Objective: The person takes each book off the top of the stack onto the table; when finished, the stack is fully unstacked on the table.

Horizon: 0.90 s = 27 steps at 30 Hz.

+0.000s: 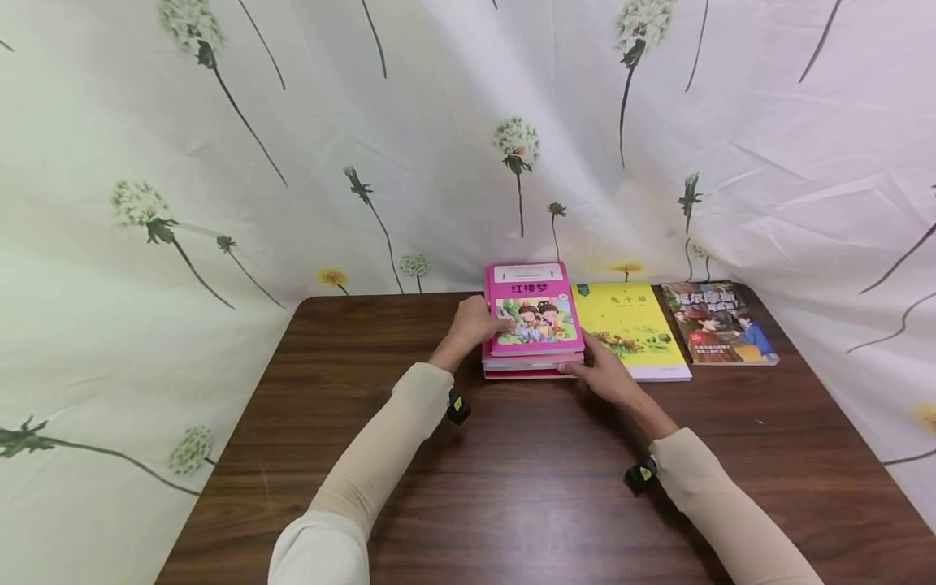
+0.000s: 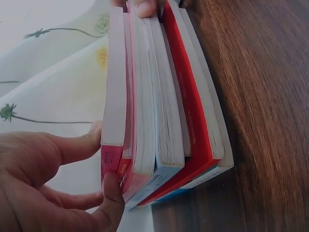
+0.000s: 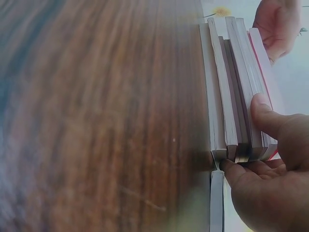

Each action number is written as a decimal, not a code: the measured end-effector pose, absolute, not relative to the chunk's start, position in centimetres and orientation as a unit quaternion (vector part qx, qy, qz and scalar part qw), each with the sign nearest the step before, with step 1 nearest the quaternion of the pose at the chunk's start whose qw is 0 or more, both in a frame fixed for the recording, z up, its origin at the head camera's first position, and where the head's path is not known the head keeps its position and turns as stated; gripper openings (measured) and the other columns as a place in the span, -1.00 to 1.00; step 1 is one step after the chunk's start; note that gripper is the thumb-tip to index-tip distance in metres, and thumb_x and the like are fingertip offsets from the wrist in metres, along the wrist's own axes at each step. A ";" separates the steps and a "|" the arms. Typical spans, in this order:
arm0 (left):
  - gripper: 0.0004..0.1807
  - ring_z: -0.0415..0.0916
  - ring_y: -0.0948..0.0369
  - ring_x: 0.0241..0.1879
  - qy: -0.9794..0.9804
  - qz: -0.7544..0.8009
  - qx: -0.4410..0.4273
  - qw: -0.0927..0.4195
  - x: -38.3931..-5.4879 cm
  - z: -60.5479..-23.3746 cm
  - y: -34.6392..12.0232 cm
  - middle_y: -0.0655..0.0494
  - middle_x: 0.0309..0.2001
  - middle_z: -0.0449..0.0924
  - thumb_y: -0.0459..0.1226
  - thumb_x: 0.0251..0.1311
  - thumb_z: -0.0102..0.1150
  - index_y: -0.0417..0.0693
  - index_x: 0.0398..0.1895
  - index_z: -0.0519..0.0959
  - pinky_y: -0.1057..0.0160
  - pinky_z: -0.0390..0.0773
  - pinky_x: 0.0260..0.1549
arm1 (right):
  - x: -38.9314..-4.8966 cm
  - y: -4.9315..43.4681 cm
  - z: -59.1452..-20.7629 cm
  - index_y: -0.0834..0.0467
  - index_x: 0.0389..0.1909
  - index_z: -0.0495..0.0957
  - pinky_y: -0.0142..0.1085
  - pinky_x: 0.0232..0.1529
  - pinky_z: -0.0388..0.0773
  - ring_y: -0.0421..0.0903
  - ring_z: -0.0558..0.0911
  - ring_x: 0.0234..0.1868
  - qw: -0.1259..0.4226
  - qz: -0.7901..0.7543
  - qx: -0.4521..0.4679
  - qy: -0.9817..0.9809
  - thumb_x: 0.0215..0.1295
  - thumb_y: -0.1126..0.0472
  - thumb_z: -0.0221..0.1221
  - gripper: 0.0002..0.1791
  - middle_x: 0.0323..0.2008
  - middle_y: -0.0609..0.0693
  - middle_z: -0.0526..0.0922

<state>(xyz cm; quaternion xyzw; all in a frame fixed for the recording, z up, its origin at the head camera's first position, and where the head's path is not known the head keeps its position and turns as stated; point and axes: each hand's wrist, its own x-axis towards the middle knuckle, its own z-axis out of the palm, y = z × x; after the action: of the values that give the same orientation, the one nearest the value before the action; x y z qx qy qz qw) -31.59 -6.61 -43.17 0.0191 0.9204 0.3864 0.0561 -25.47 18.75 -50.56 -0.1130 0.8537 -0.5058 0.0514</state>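
A pink book [image 1: 537, 321] with two cartoon figures on its cover tops a stack of several books [image 1: 522, 366] at the table's far edge. My left hand [image 1: 471, 322] grips the pink book at its left side, thumb over the cover and fingers at the spine. At the near right corner, my right hand [image 1: 607, 372] holds the stack, its thumb on the front page edges and its fingers along the right side. A red book [image 2: 186, 92] lies low in the stack in the left wrist view. The lower covers are mostly hidden.
Right of the stack lies a yellow book [image 1: 643, 325], close beside it. Farther right is a dark comic-style book [image 1: 720, 325]. A white curtain with dandelion prints [image 1: 453, 162] hangs behind the brown wooden table [image 1: 512, 479].
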 end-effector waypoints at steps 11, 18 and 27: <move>-0.56 0.65 0.09 -0.13 0.857 0.497 -0.057 0.120 -32.2 -42.9 -6.5 -0.19 0.03 0.71 -0.31 0.27 0.44 -0.35 0.14 0.59 0.11 0.76 0.02 | -25.6 18.8 -50.6 0.17 0.74 -0.07 0.18 0.53 0.39 0.32 0.36 0.58 0.061 -0.504 -0.111 0.854 0.52 0.11 0.30 -0.02 0.61 0.33 0.27; -0.46 0.59 -0.04 0.15 0.804 0.583 -0.049 0.105 -31.9 -42.9 -6.5 -0.23 0.20 0.51 -0.33 0.32 0.28 -0.26 0.29 0.33 -0.01 0.67 0.22 | -25.5 18.9 -50.7 0.13 0.75 -0.07 0.19 0.54 0.37 0.29 0.34 0.60 0.064 -0.512 -0.112 0.849 0.54 0.12 0.29 -0.04 0.63 0.31 0.25; -0.31 0.70 -0.09 0.12 0.745 0.660 -0.022 0.099 -31.5 -43.1 -6.8 -0.25 0.24 0.50 -0.13 0.54 0.18 -0.13 0.51 0.06 0.05 0.80 0.02 | -25.5 19.0 -50.6 0.06 0.75 -0.02 0.19 0.55 0.35 0.28 0.32 0.61 0.062 -0.520 -0.120 0.843 0.54 0.13 0.29 -0.06 0.62 0.26 0.29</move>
<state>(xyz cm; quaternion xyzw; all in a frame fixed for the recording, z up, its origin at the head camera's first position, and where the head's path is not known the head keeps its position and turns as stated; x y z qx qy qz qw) -31.55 -6.78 -43.08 -0.0218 0.7446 0.6597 0.0990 -25.47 19.00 -50.60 -0.1202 0.8432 -0.5203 0.0621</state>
